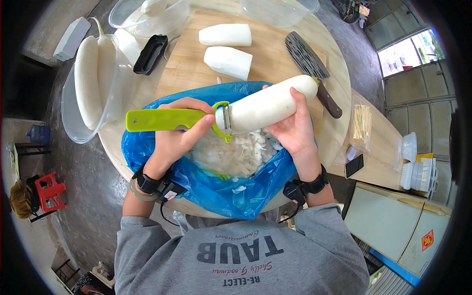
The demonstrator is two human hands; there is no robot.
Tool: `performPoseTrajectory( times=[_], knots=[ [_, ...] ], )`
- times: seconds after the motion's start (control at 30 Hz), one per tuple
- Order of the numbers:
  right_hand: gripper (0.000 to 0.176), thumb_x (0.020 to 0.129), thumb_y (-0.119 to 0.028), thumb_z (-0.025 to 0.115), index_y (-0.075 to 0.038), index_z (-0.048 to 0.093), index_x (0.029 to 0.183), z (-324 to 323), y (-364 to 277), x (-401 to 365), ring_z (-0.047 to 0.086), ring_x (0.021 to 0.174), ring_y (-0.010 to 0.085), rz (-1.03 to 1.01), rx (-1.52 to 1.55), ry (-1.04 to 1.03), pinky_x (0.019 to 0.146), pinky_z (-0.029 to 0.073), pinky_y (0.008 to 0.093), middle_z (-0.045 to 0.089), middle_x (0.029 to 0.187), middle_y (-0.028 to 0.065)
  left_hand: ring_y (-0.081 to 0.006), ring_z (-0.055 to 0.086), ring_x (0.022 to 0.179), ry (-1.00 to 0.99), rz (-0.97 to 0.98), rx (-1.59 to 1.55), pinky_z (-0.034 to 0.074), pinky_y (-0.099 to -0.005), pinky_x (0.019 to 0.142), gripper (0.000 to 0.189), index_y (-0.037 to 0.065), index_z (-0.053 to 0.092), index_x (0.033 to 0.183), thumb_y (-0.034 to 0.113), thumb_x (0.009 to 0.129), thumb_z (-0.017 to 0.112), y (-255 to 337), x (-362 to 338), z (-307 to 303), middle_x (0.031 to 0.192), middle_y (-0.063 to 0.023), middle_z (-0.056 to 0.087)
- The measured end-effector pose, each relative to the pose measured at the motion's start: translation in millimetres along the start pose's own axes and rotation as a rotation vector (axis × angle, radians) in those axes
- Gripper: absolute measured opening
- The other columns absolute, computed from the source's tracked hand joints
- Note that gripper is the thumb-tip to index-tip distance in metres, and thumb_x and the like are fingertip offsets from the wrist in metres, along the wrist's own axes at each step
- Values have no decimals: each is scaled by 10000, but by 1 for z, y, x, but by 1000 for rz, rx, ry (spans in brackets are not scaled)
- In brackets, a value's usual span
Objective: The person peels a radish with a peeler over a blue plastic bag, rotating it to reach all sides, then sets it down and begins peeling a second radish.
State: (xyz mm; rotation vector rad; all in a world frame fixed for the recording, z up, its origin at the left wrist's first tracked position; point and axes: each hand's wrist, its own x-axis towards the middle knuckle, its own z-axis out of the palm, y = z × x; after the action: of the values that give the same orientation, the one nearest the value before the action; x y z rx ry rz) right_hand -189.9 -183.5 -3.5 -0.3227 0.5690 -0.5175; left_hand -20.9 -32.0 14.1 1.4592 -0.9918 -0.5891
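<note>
Head view: left hand (178, 135) grips peeler (156, 119); right hand (296, 130) clasps radish (268, 105) over bag (196, 189). Judged best: light, even strokes, blade (226, 118) flat, right thumb (298, 97) clear.

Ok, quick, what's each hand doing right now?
Left hand: closed around the handle of the green peeler.
Right hand: holding the white radish.

Informal food-prep room, home or small eatery unclear: round table (339, 66), cutting board (183, 66), cleaver (304, 53), grey floor (96, 191), motorbike (348, 11) near panelled doors (418, 93)
</note>
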Motion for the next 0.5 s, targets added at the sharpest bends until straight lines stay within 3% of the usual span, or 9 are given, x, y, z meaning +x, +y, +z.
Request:
performPoseTrajectory(
  times=[0.17,0.27,0.37,0.5],
  knots=[
    [512,755,-294,629,-62,394,1146,1,0,-1,490,1035,221,-3,-8,1,910,388,400,528,1099,95,-72,545,597,-12,-46,86,421,-186,548,111,2,620,729,107,726,656,2,0,0,671,-50,617],
    [516,754,-296,632,-62,394,1147,1,1,-1,488,1037,220,-13,-11,16,909,389,398,527,1100,96,-58,509,554,115,-41,86,400,-187,515,113,6,591,674,88,725,650,-5,-1,1,607,-25,582],
    [518,753,-296,634,-63,394,1148,1,1,0,487,1038,219,-10,-9,24,909,390,397,526,1102,95,-38,438,475,145,99,127,327,-172,439,147,22,542,660,95,770,607,-12,0,2,577,6,521],
    [514,752,-294,636,-61,399,1144,-1,-1,-1,488,1037,220,-1,-3,19,910,390,397,528,1101,93,-41,422,475,259,26,102,297,-185,423,195,16,535,659,143,804,565,-15,0,-9,561,10,500]
  ],
)
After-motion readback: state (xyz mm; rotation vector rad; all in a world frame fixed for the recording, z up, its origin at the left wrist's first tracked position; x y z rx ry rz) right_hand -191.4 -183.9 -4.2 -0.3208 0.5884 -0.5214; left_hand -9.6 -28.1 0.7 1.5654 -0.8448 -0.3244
